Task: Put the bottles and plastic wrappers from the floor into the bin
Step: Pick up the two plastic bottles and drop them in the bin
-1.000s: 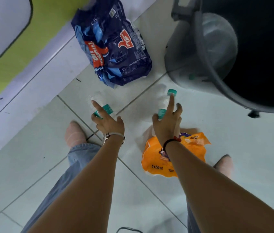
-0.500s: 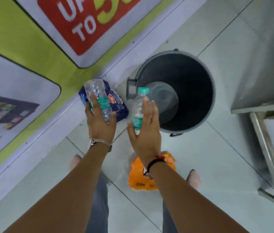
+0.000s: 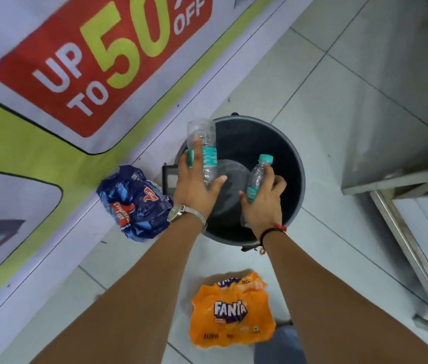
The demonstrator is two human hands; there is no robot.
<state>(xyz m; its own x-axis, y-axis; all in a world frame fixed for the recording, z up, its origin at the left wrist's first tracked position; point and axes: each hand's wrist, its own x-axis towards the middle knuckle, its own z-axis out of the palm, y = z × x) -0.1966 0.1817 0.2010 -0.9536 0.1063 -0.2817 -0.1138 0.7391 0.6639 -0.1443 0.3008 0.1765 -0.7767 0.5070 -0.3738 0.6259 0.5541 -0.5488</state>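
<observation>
My left hand (image 3: 196, 184) grips a clear plastic bottle with a teal label (image 3: 203, 147), base pointing away, held over the left rim of the dark grey bin (image 3: 293, 158). A smaller clear bottle with a teal cap (image 3: 258, 174) is in my right hand (image 3: 264, 203), above the bin's open mouth. On the floor tiles, a crumpled blue plastic wrapper (image 3: 135, 203) lies left of the bin against the wall's base. An orange Fanta wrapper (image 3: 231, 310) lies near my feet, below the bin.
A wall banner (image 3: 97, 56) with a red "UP TO 50 OFF" sign runs along the left. A steel table's leg and frame (image 3: 402, 232) stand at the right, close to the bin. Pale floor tiles (image 3: 325, 106) stretch beyond the bin.
Both hands lifted the bottles off the floor and carried them forward over the bin. The view rose and shifted, so the bin and wrappers sit lower in frame.
</observation>
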